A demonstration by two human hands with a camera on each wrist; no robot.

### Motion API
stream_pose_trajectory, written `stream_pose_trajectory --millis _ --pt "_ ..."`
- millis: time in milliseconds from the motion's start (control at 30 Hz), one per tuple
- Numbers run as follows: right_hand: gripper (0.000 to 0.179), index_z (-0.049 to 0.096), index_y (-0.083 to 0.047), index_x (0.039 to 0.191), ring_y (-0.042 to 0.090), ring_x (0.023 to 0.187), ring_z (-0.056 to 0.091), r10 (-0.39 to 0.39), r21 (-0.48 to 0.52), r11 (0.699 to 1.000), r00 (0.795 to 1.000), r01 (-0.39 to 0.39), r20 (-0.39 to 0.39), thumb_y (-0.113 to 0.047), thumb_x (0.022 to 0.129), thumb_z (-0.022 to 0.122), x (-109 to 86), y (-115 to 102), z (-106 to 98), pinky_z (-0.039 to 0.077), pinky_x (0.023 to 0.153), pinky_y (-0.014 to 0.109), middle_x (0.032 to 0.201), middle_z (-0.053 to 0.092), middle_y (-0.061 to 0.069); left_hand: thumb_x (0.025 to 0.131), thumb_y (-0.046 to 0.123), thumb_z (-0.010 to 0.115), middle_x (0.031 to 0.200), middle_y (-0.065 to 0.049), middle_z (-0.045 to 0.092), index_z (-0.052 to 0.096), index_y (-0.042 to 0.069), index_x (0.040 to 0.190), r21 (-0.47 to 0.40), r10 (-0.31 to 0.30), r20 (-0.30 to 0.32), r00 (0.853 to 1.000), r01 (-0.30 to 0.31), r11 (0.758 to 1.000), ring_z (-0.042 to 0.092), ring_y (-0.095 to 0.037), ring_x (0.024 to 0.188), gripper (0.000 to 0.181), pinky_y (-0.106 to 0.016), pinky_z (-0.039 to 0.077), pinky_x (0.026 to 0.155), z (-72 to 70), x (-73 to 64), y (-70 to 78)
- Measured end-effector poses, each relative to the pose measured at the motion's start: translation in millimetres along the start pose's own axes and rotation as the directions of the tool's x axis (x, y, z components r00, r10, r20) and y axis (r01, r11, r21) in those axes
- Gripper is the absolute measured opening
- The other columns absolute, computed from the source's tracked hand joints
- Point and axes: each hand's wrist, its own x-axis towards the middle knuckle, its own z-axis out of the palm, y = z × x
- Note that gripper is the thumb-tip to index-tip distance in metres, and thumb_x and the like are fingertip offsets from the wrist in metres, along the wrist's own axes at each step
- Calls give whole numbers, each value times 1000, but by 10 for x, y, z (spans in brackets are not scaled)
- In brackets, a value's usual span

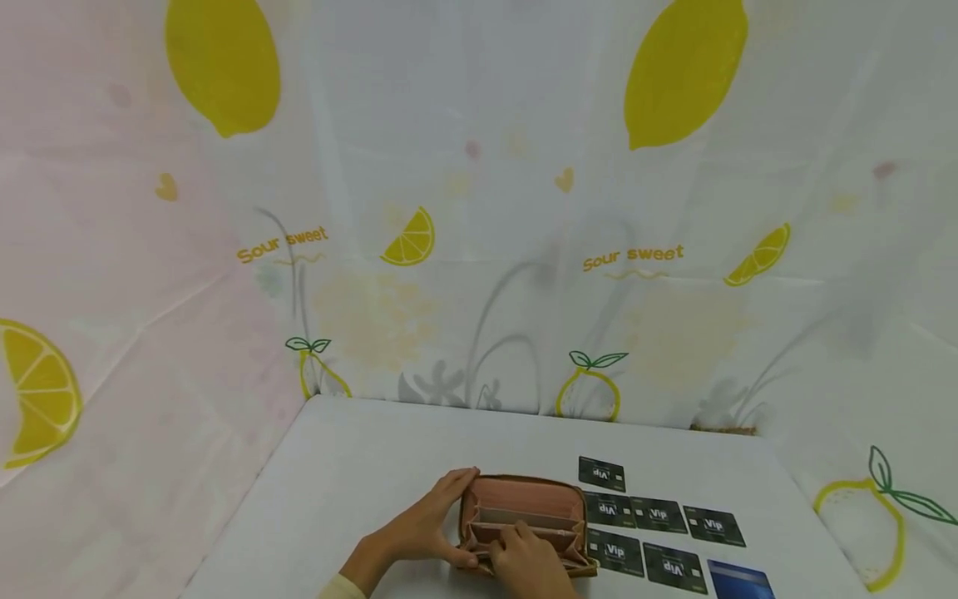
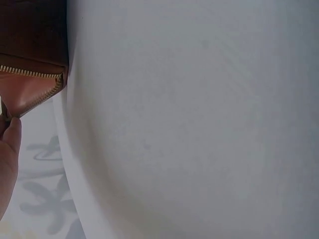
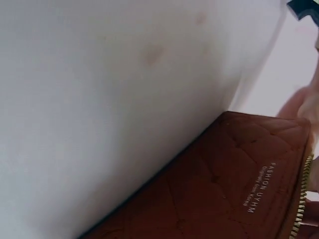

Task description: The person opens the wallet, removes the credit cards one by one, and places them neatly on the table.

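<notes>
A brown zip-around wallet lies unzipped on the white table, its pink lining and several inner compartments facing up. My left hand grips the wallet's left end, the thumb at the near corner and the fingers at the far corner. Over the near compartments, my right hand has its fingers dipped inside; what they touch there is hidden. The left wrist view shows a corner of the wallet with its gold zip teeth. Quilted leather with printed lettering covers the wallet in the right wrist view.
Several black "Vip" cards lie in rough rows right of the wallet, the closest touching or nearly touching its edge. A blue card is at the near right. Lemon-printed cloth encloses the white table at the back and sides.
</notes>
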Motion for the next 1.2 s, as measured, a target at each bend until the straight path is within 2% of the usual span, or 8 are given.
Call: stream_pose_trajectory --millis 100,233,467,567,633,733,833,1200 --pt "12 74 -13 77 10 70 51 -2 -20 1000 998 1 -70 -22 78 81 -12 4 39 46 52 16 77 56 0 73 58 79 156 -6 21 12 15 158 -8 -4 7 1000 4 1000 27 -32 141 117 -51 38 106 -4 -13 18" --pt "12 73 -12 77 10 71 51 -14 -13 1000 996 13 -83 -20 78 82 -4 25 37 46 54 15 78 56 0 72 60 78 156 -5 21 11 16 158 0 -6 6 1000 6 1000 27 -31 141 118 -50 38 106 -13 -15 23" --pt "10 74 -11 78 10 71 54 -45 -23 999 999 45 2 -19 81 80 36 32 -35 48 55 15 79 58 1 69 60 80 155 -5 21 12 15 158 3 -15 3 1000 15 1000 27 -31 141 121 -49 38 107 -36 -18 25" --pt "11 73 -15 73 5 62 51 -33 104 994 996 24 82 -18 80 80 52 80 -68 45 51 16 71 56 -4 69 60 80 155 -5 21 11 15 158 11 -22 1 1000 22 1000 26 -31 142 121 -50 37 107 -35 -16 33" --pt "14 72 -17 69 1 54 47 -25 261 965 990 -12 138 -15 81 79 58 140 -88 42 48 15 62 54 -9 69 59 80 155 -5 21 11 15 158 8 -23 4 1000 23 1000 25 -31 142 121 -50 36 108 -24 -15 39" --pt "21 71 -18 66 -4 48 42 -19 496 864 980 -83 197 -7 84 75 53 244 -103 38 46 12 56 53 -15 70 58 81 156 -4 20 10 16 158 -8 -26 14 1000 26 1000 25 -31 142 120 -51 36 108 0 -19 48" --pt "19 75 -16 74 -6 51 45 -30 608 788 979 -101 202 -2 85 72 44 327 -94 40 48 11 62 59 -15 71 58 80 156 -4 20 10 17 158 -11 -31 17 999 31 999 25 -31 142 119 -51 37 107 21 -28 42" --pt "23 72 -20 72 -6 50 45 -38 636 763 973 -120 228 -3 87 70 41 382 -82 41 48 12 61 54 -18 70 61 79 156 -4 20 10 19 158 -10 -27 7 1000 27 1000 25 -28 143 119 -49 37 108 13 -17 29"
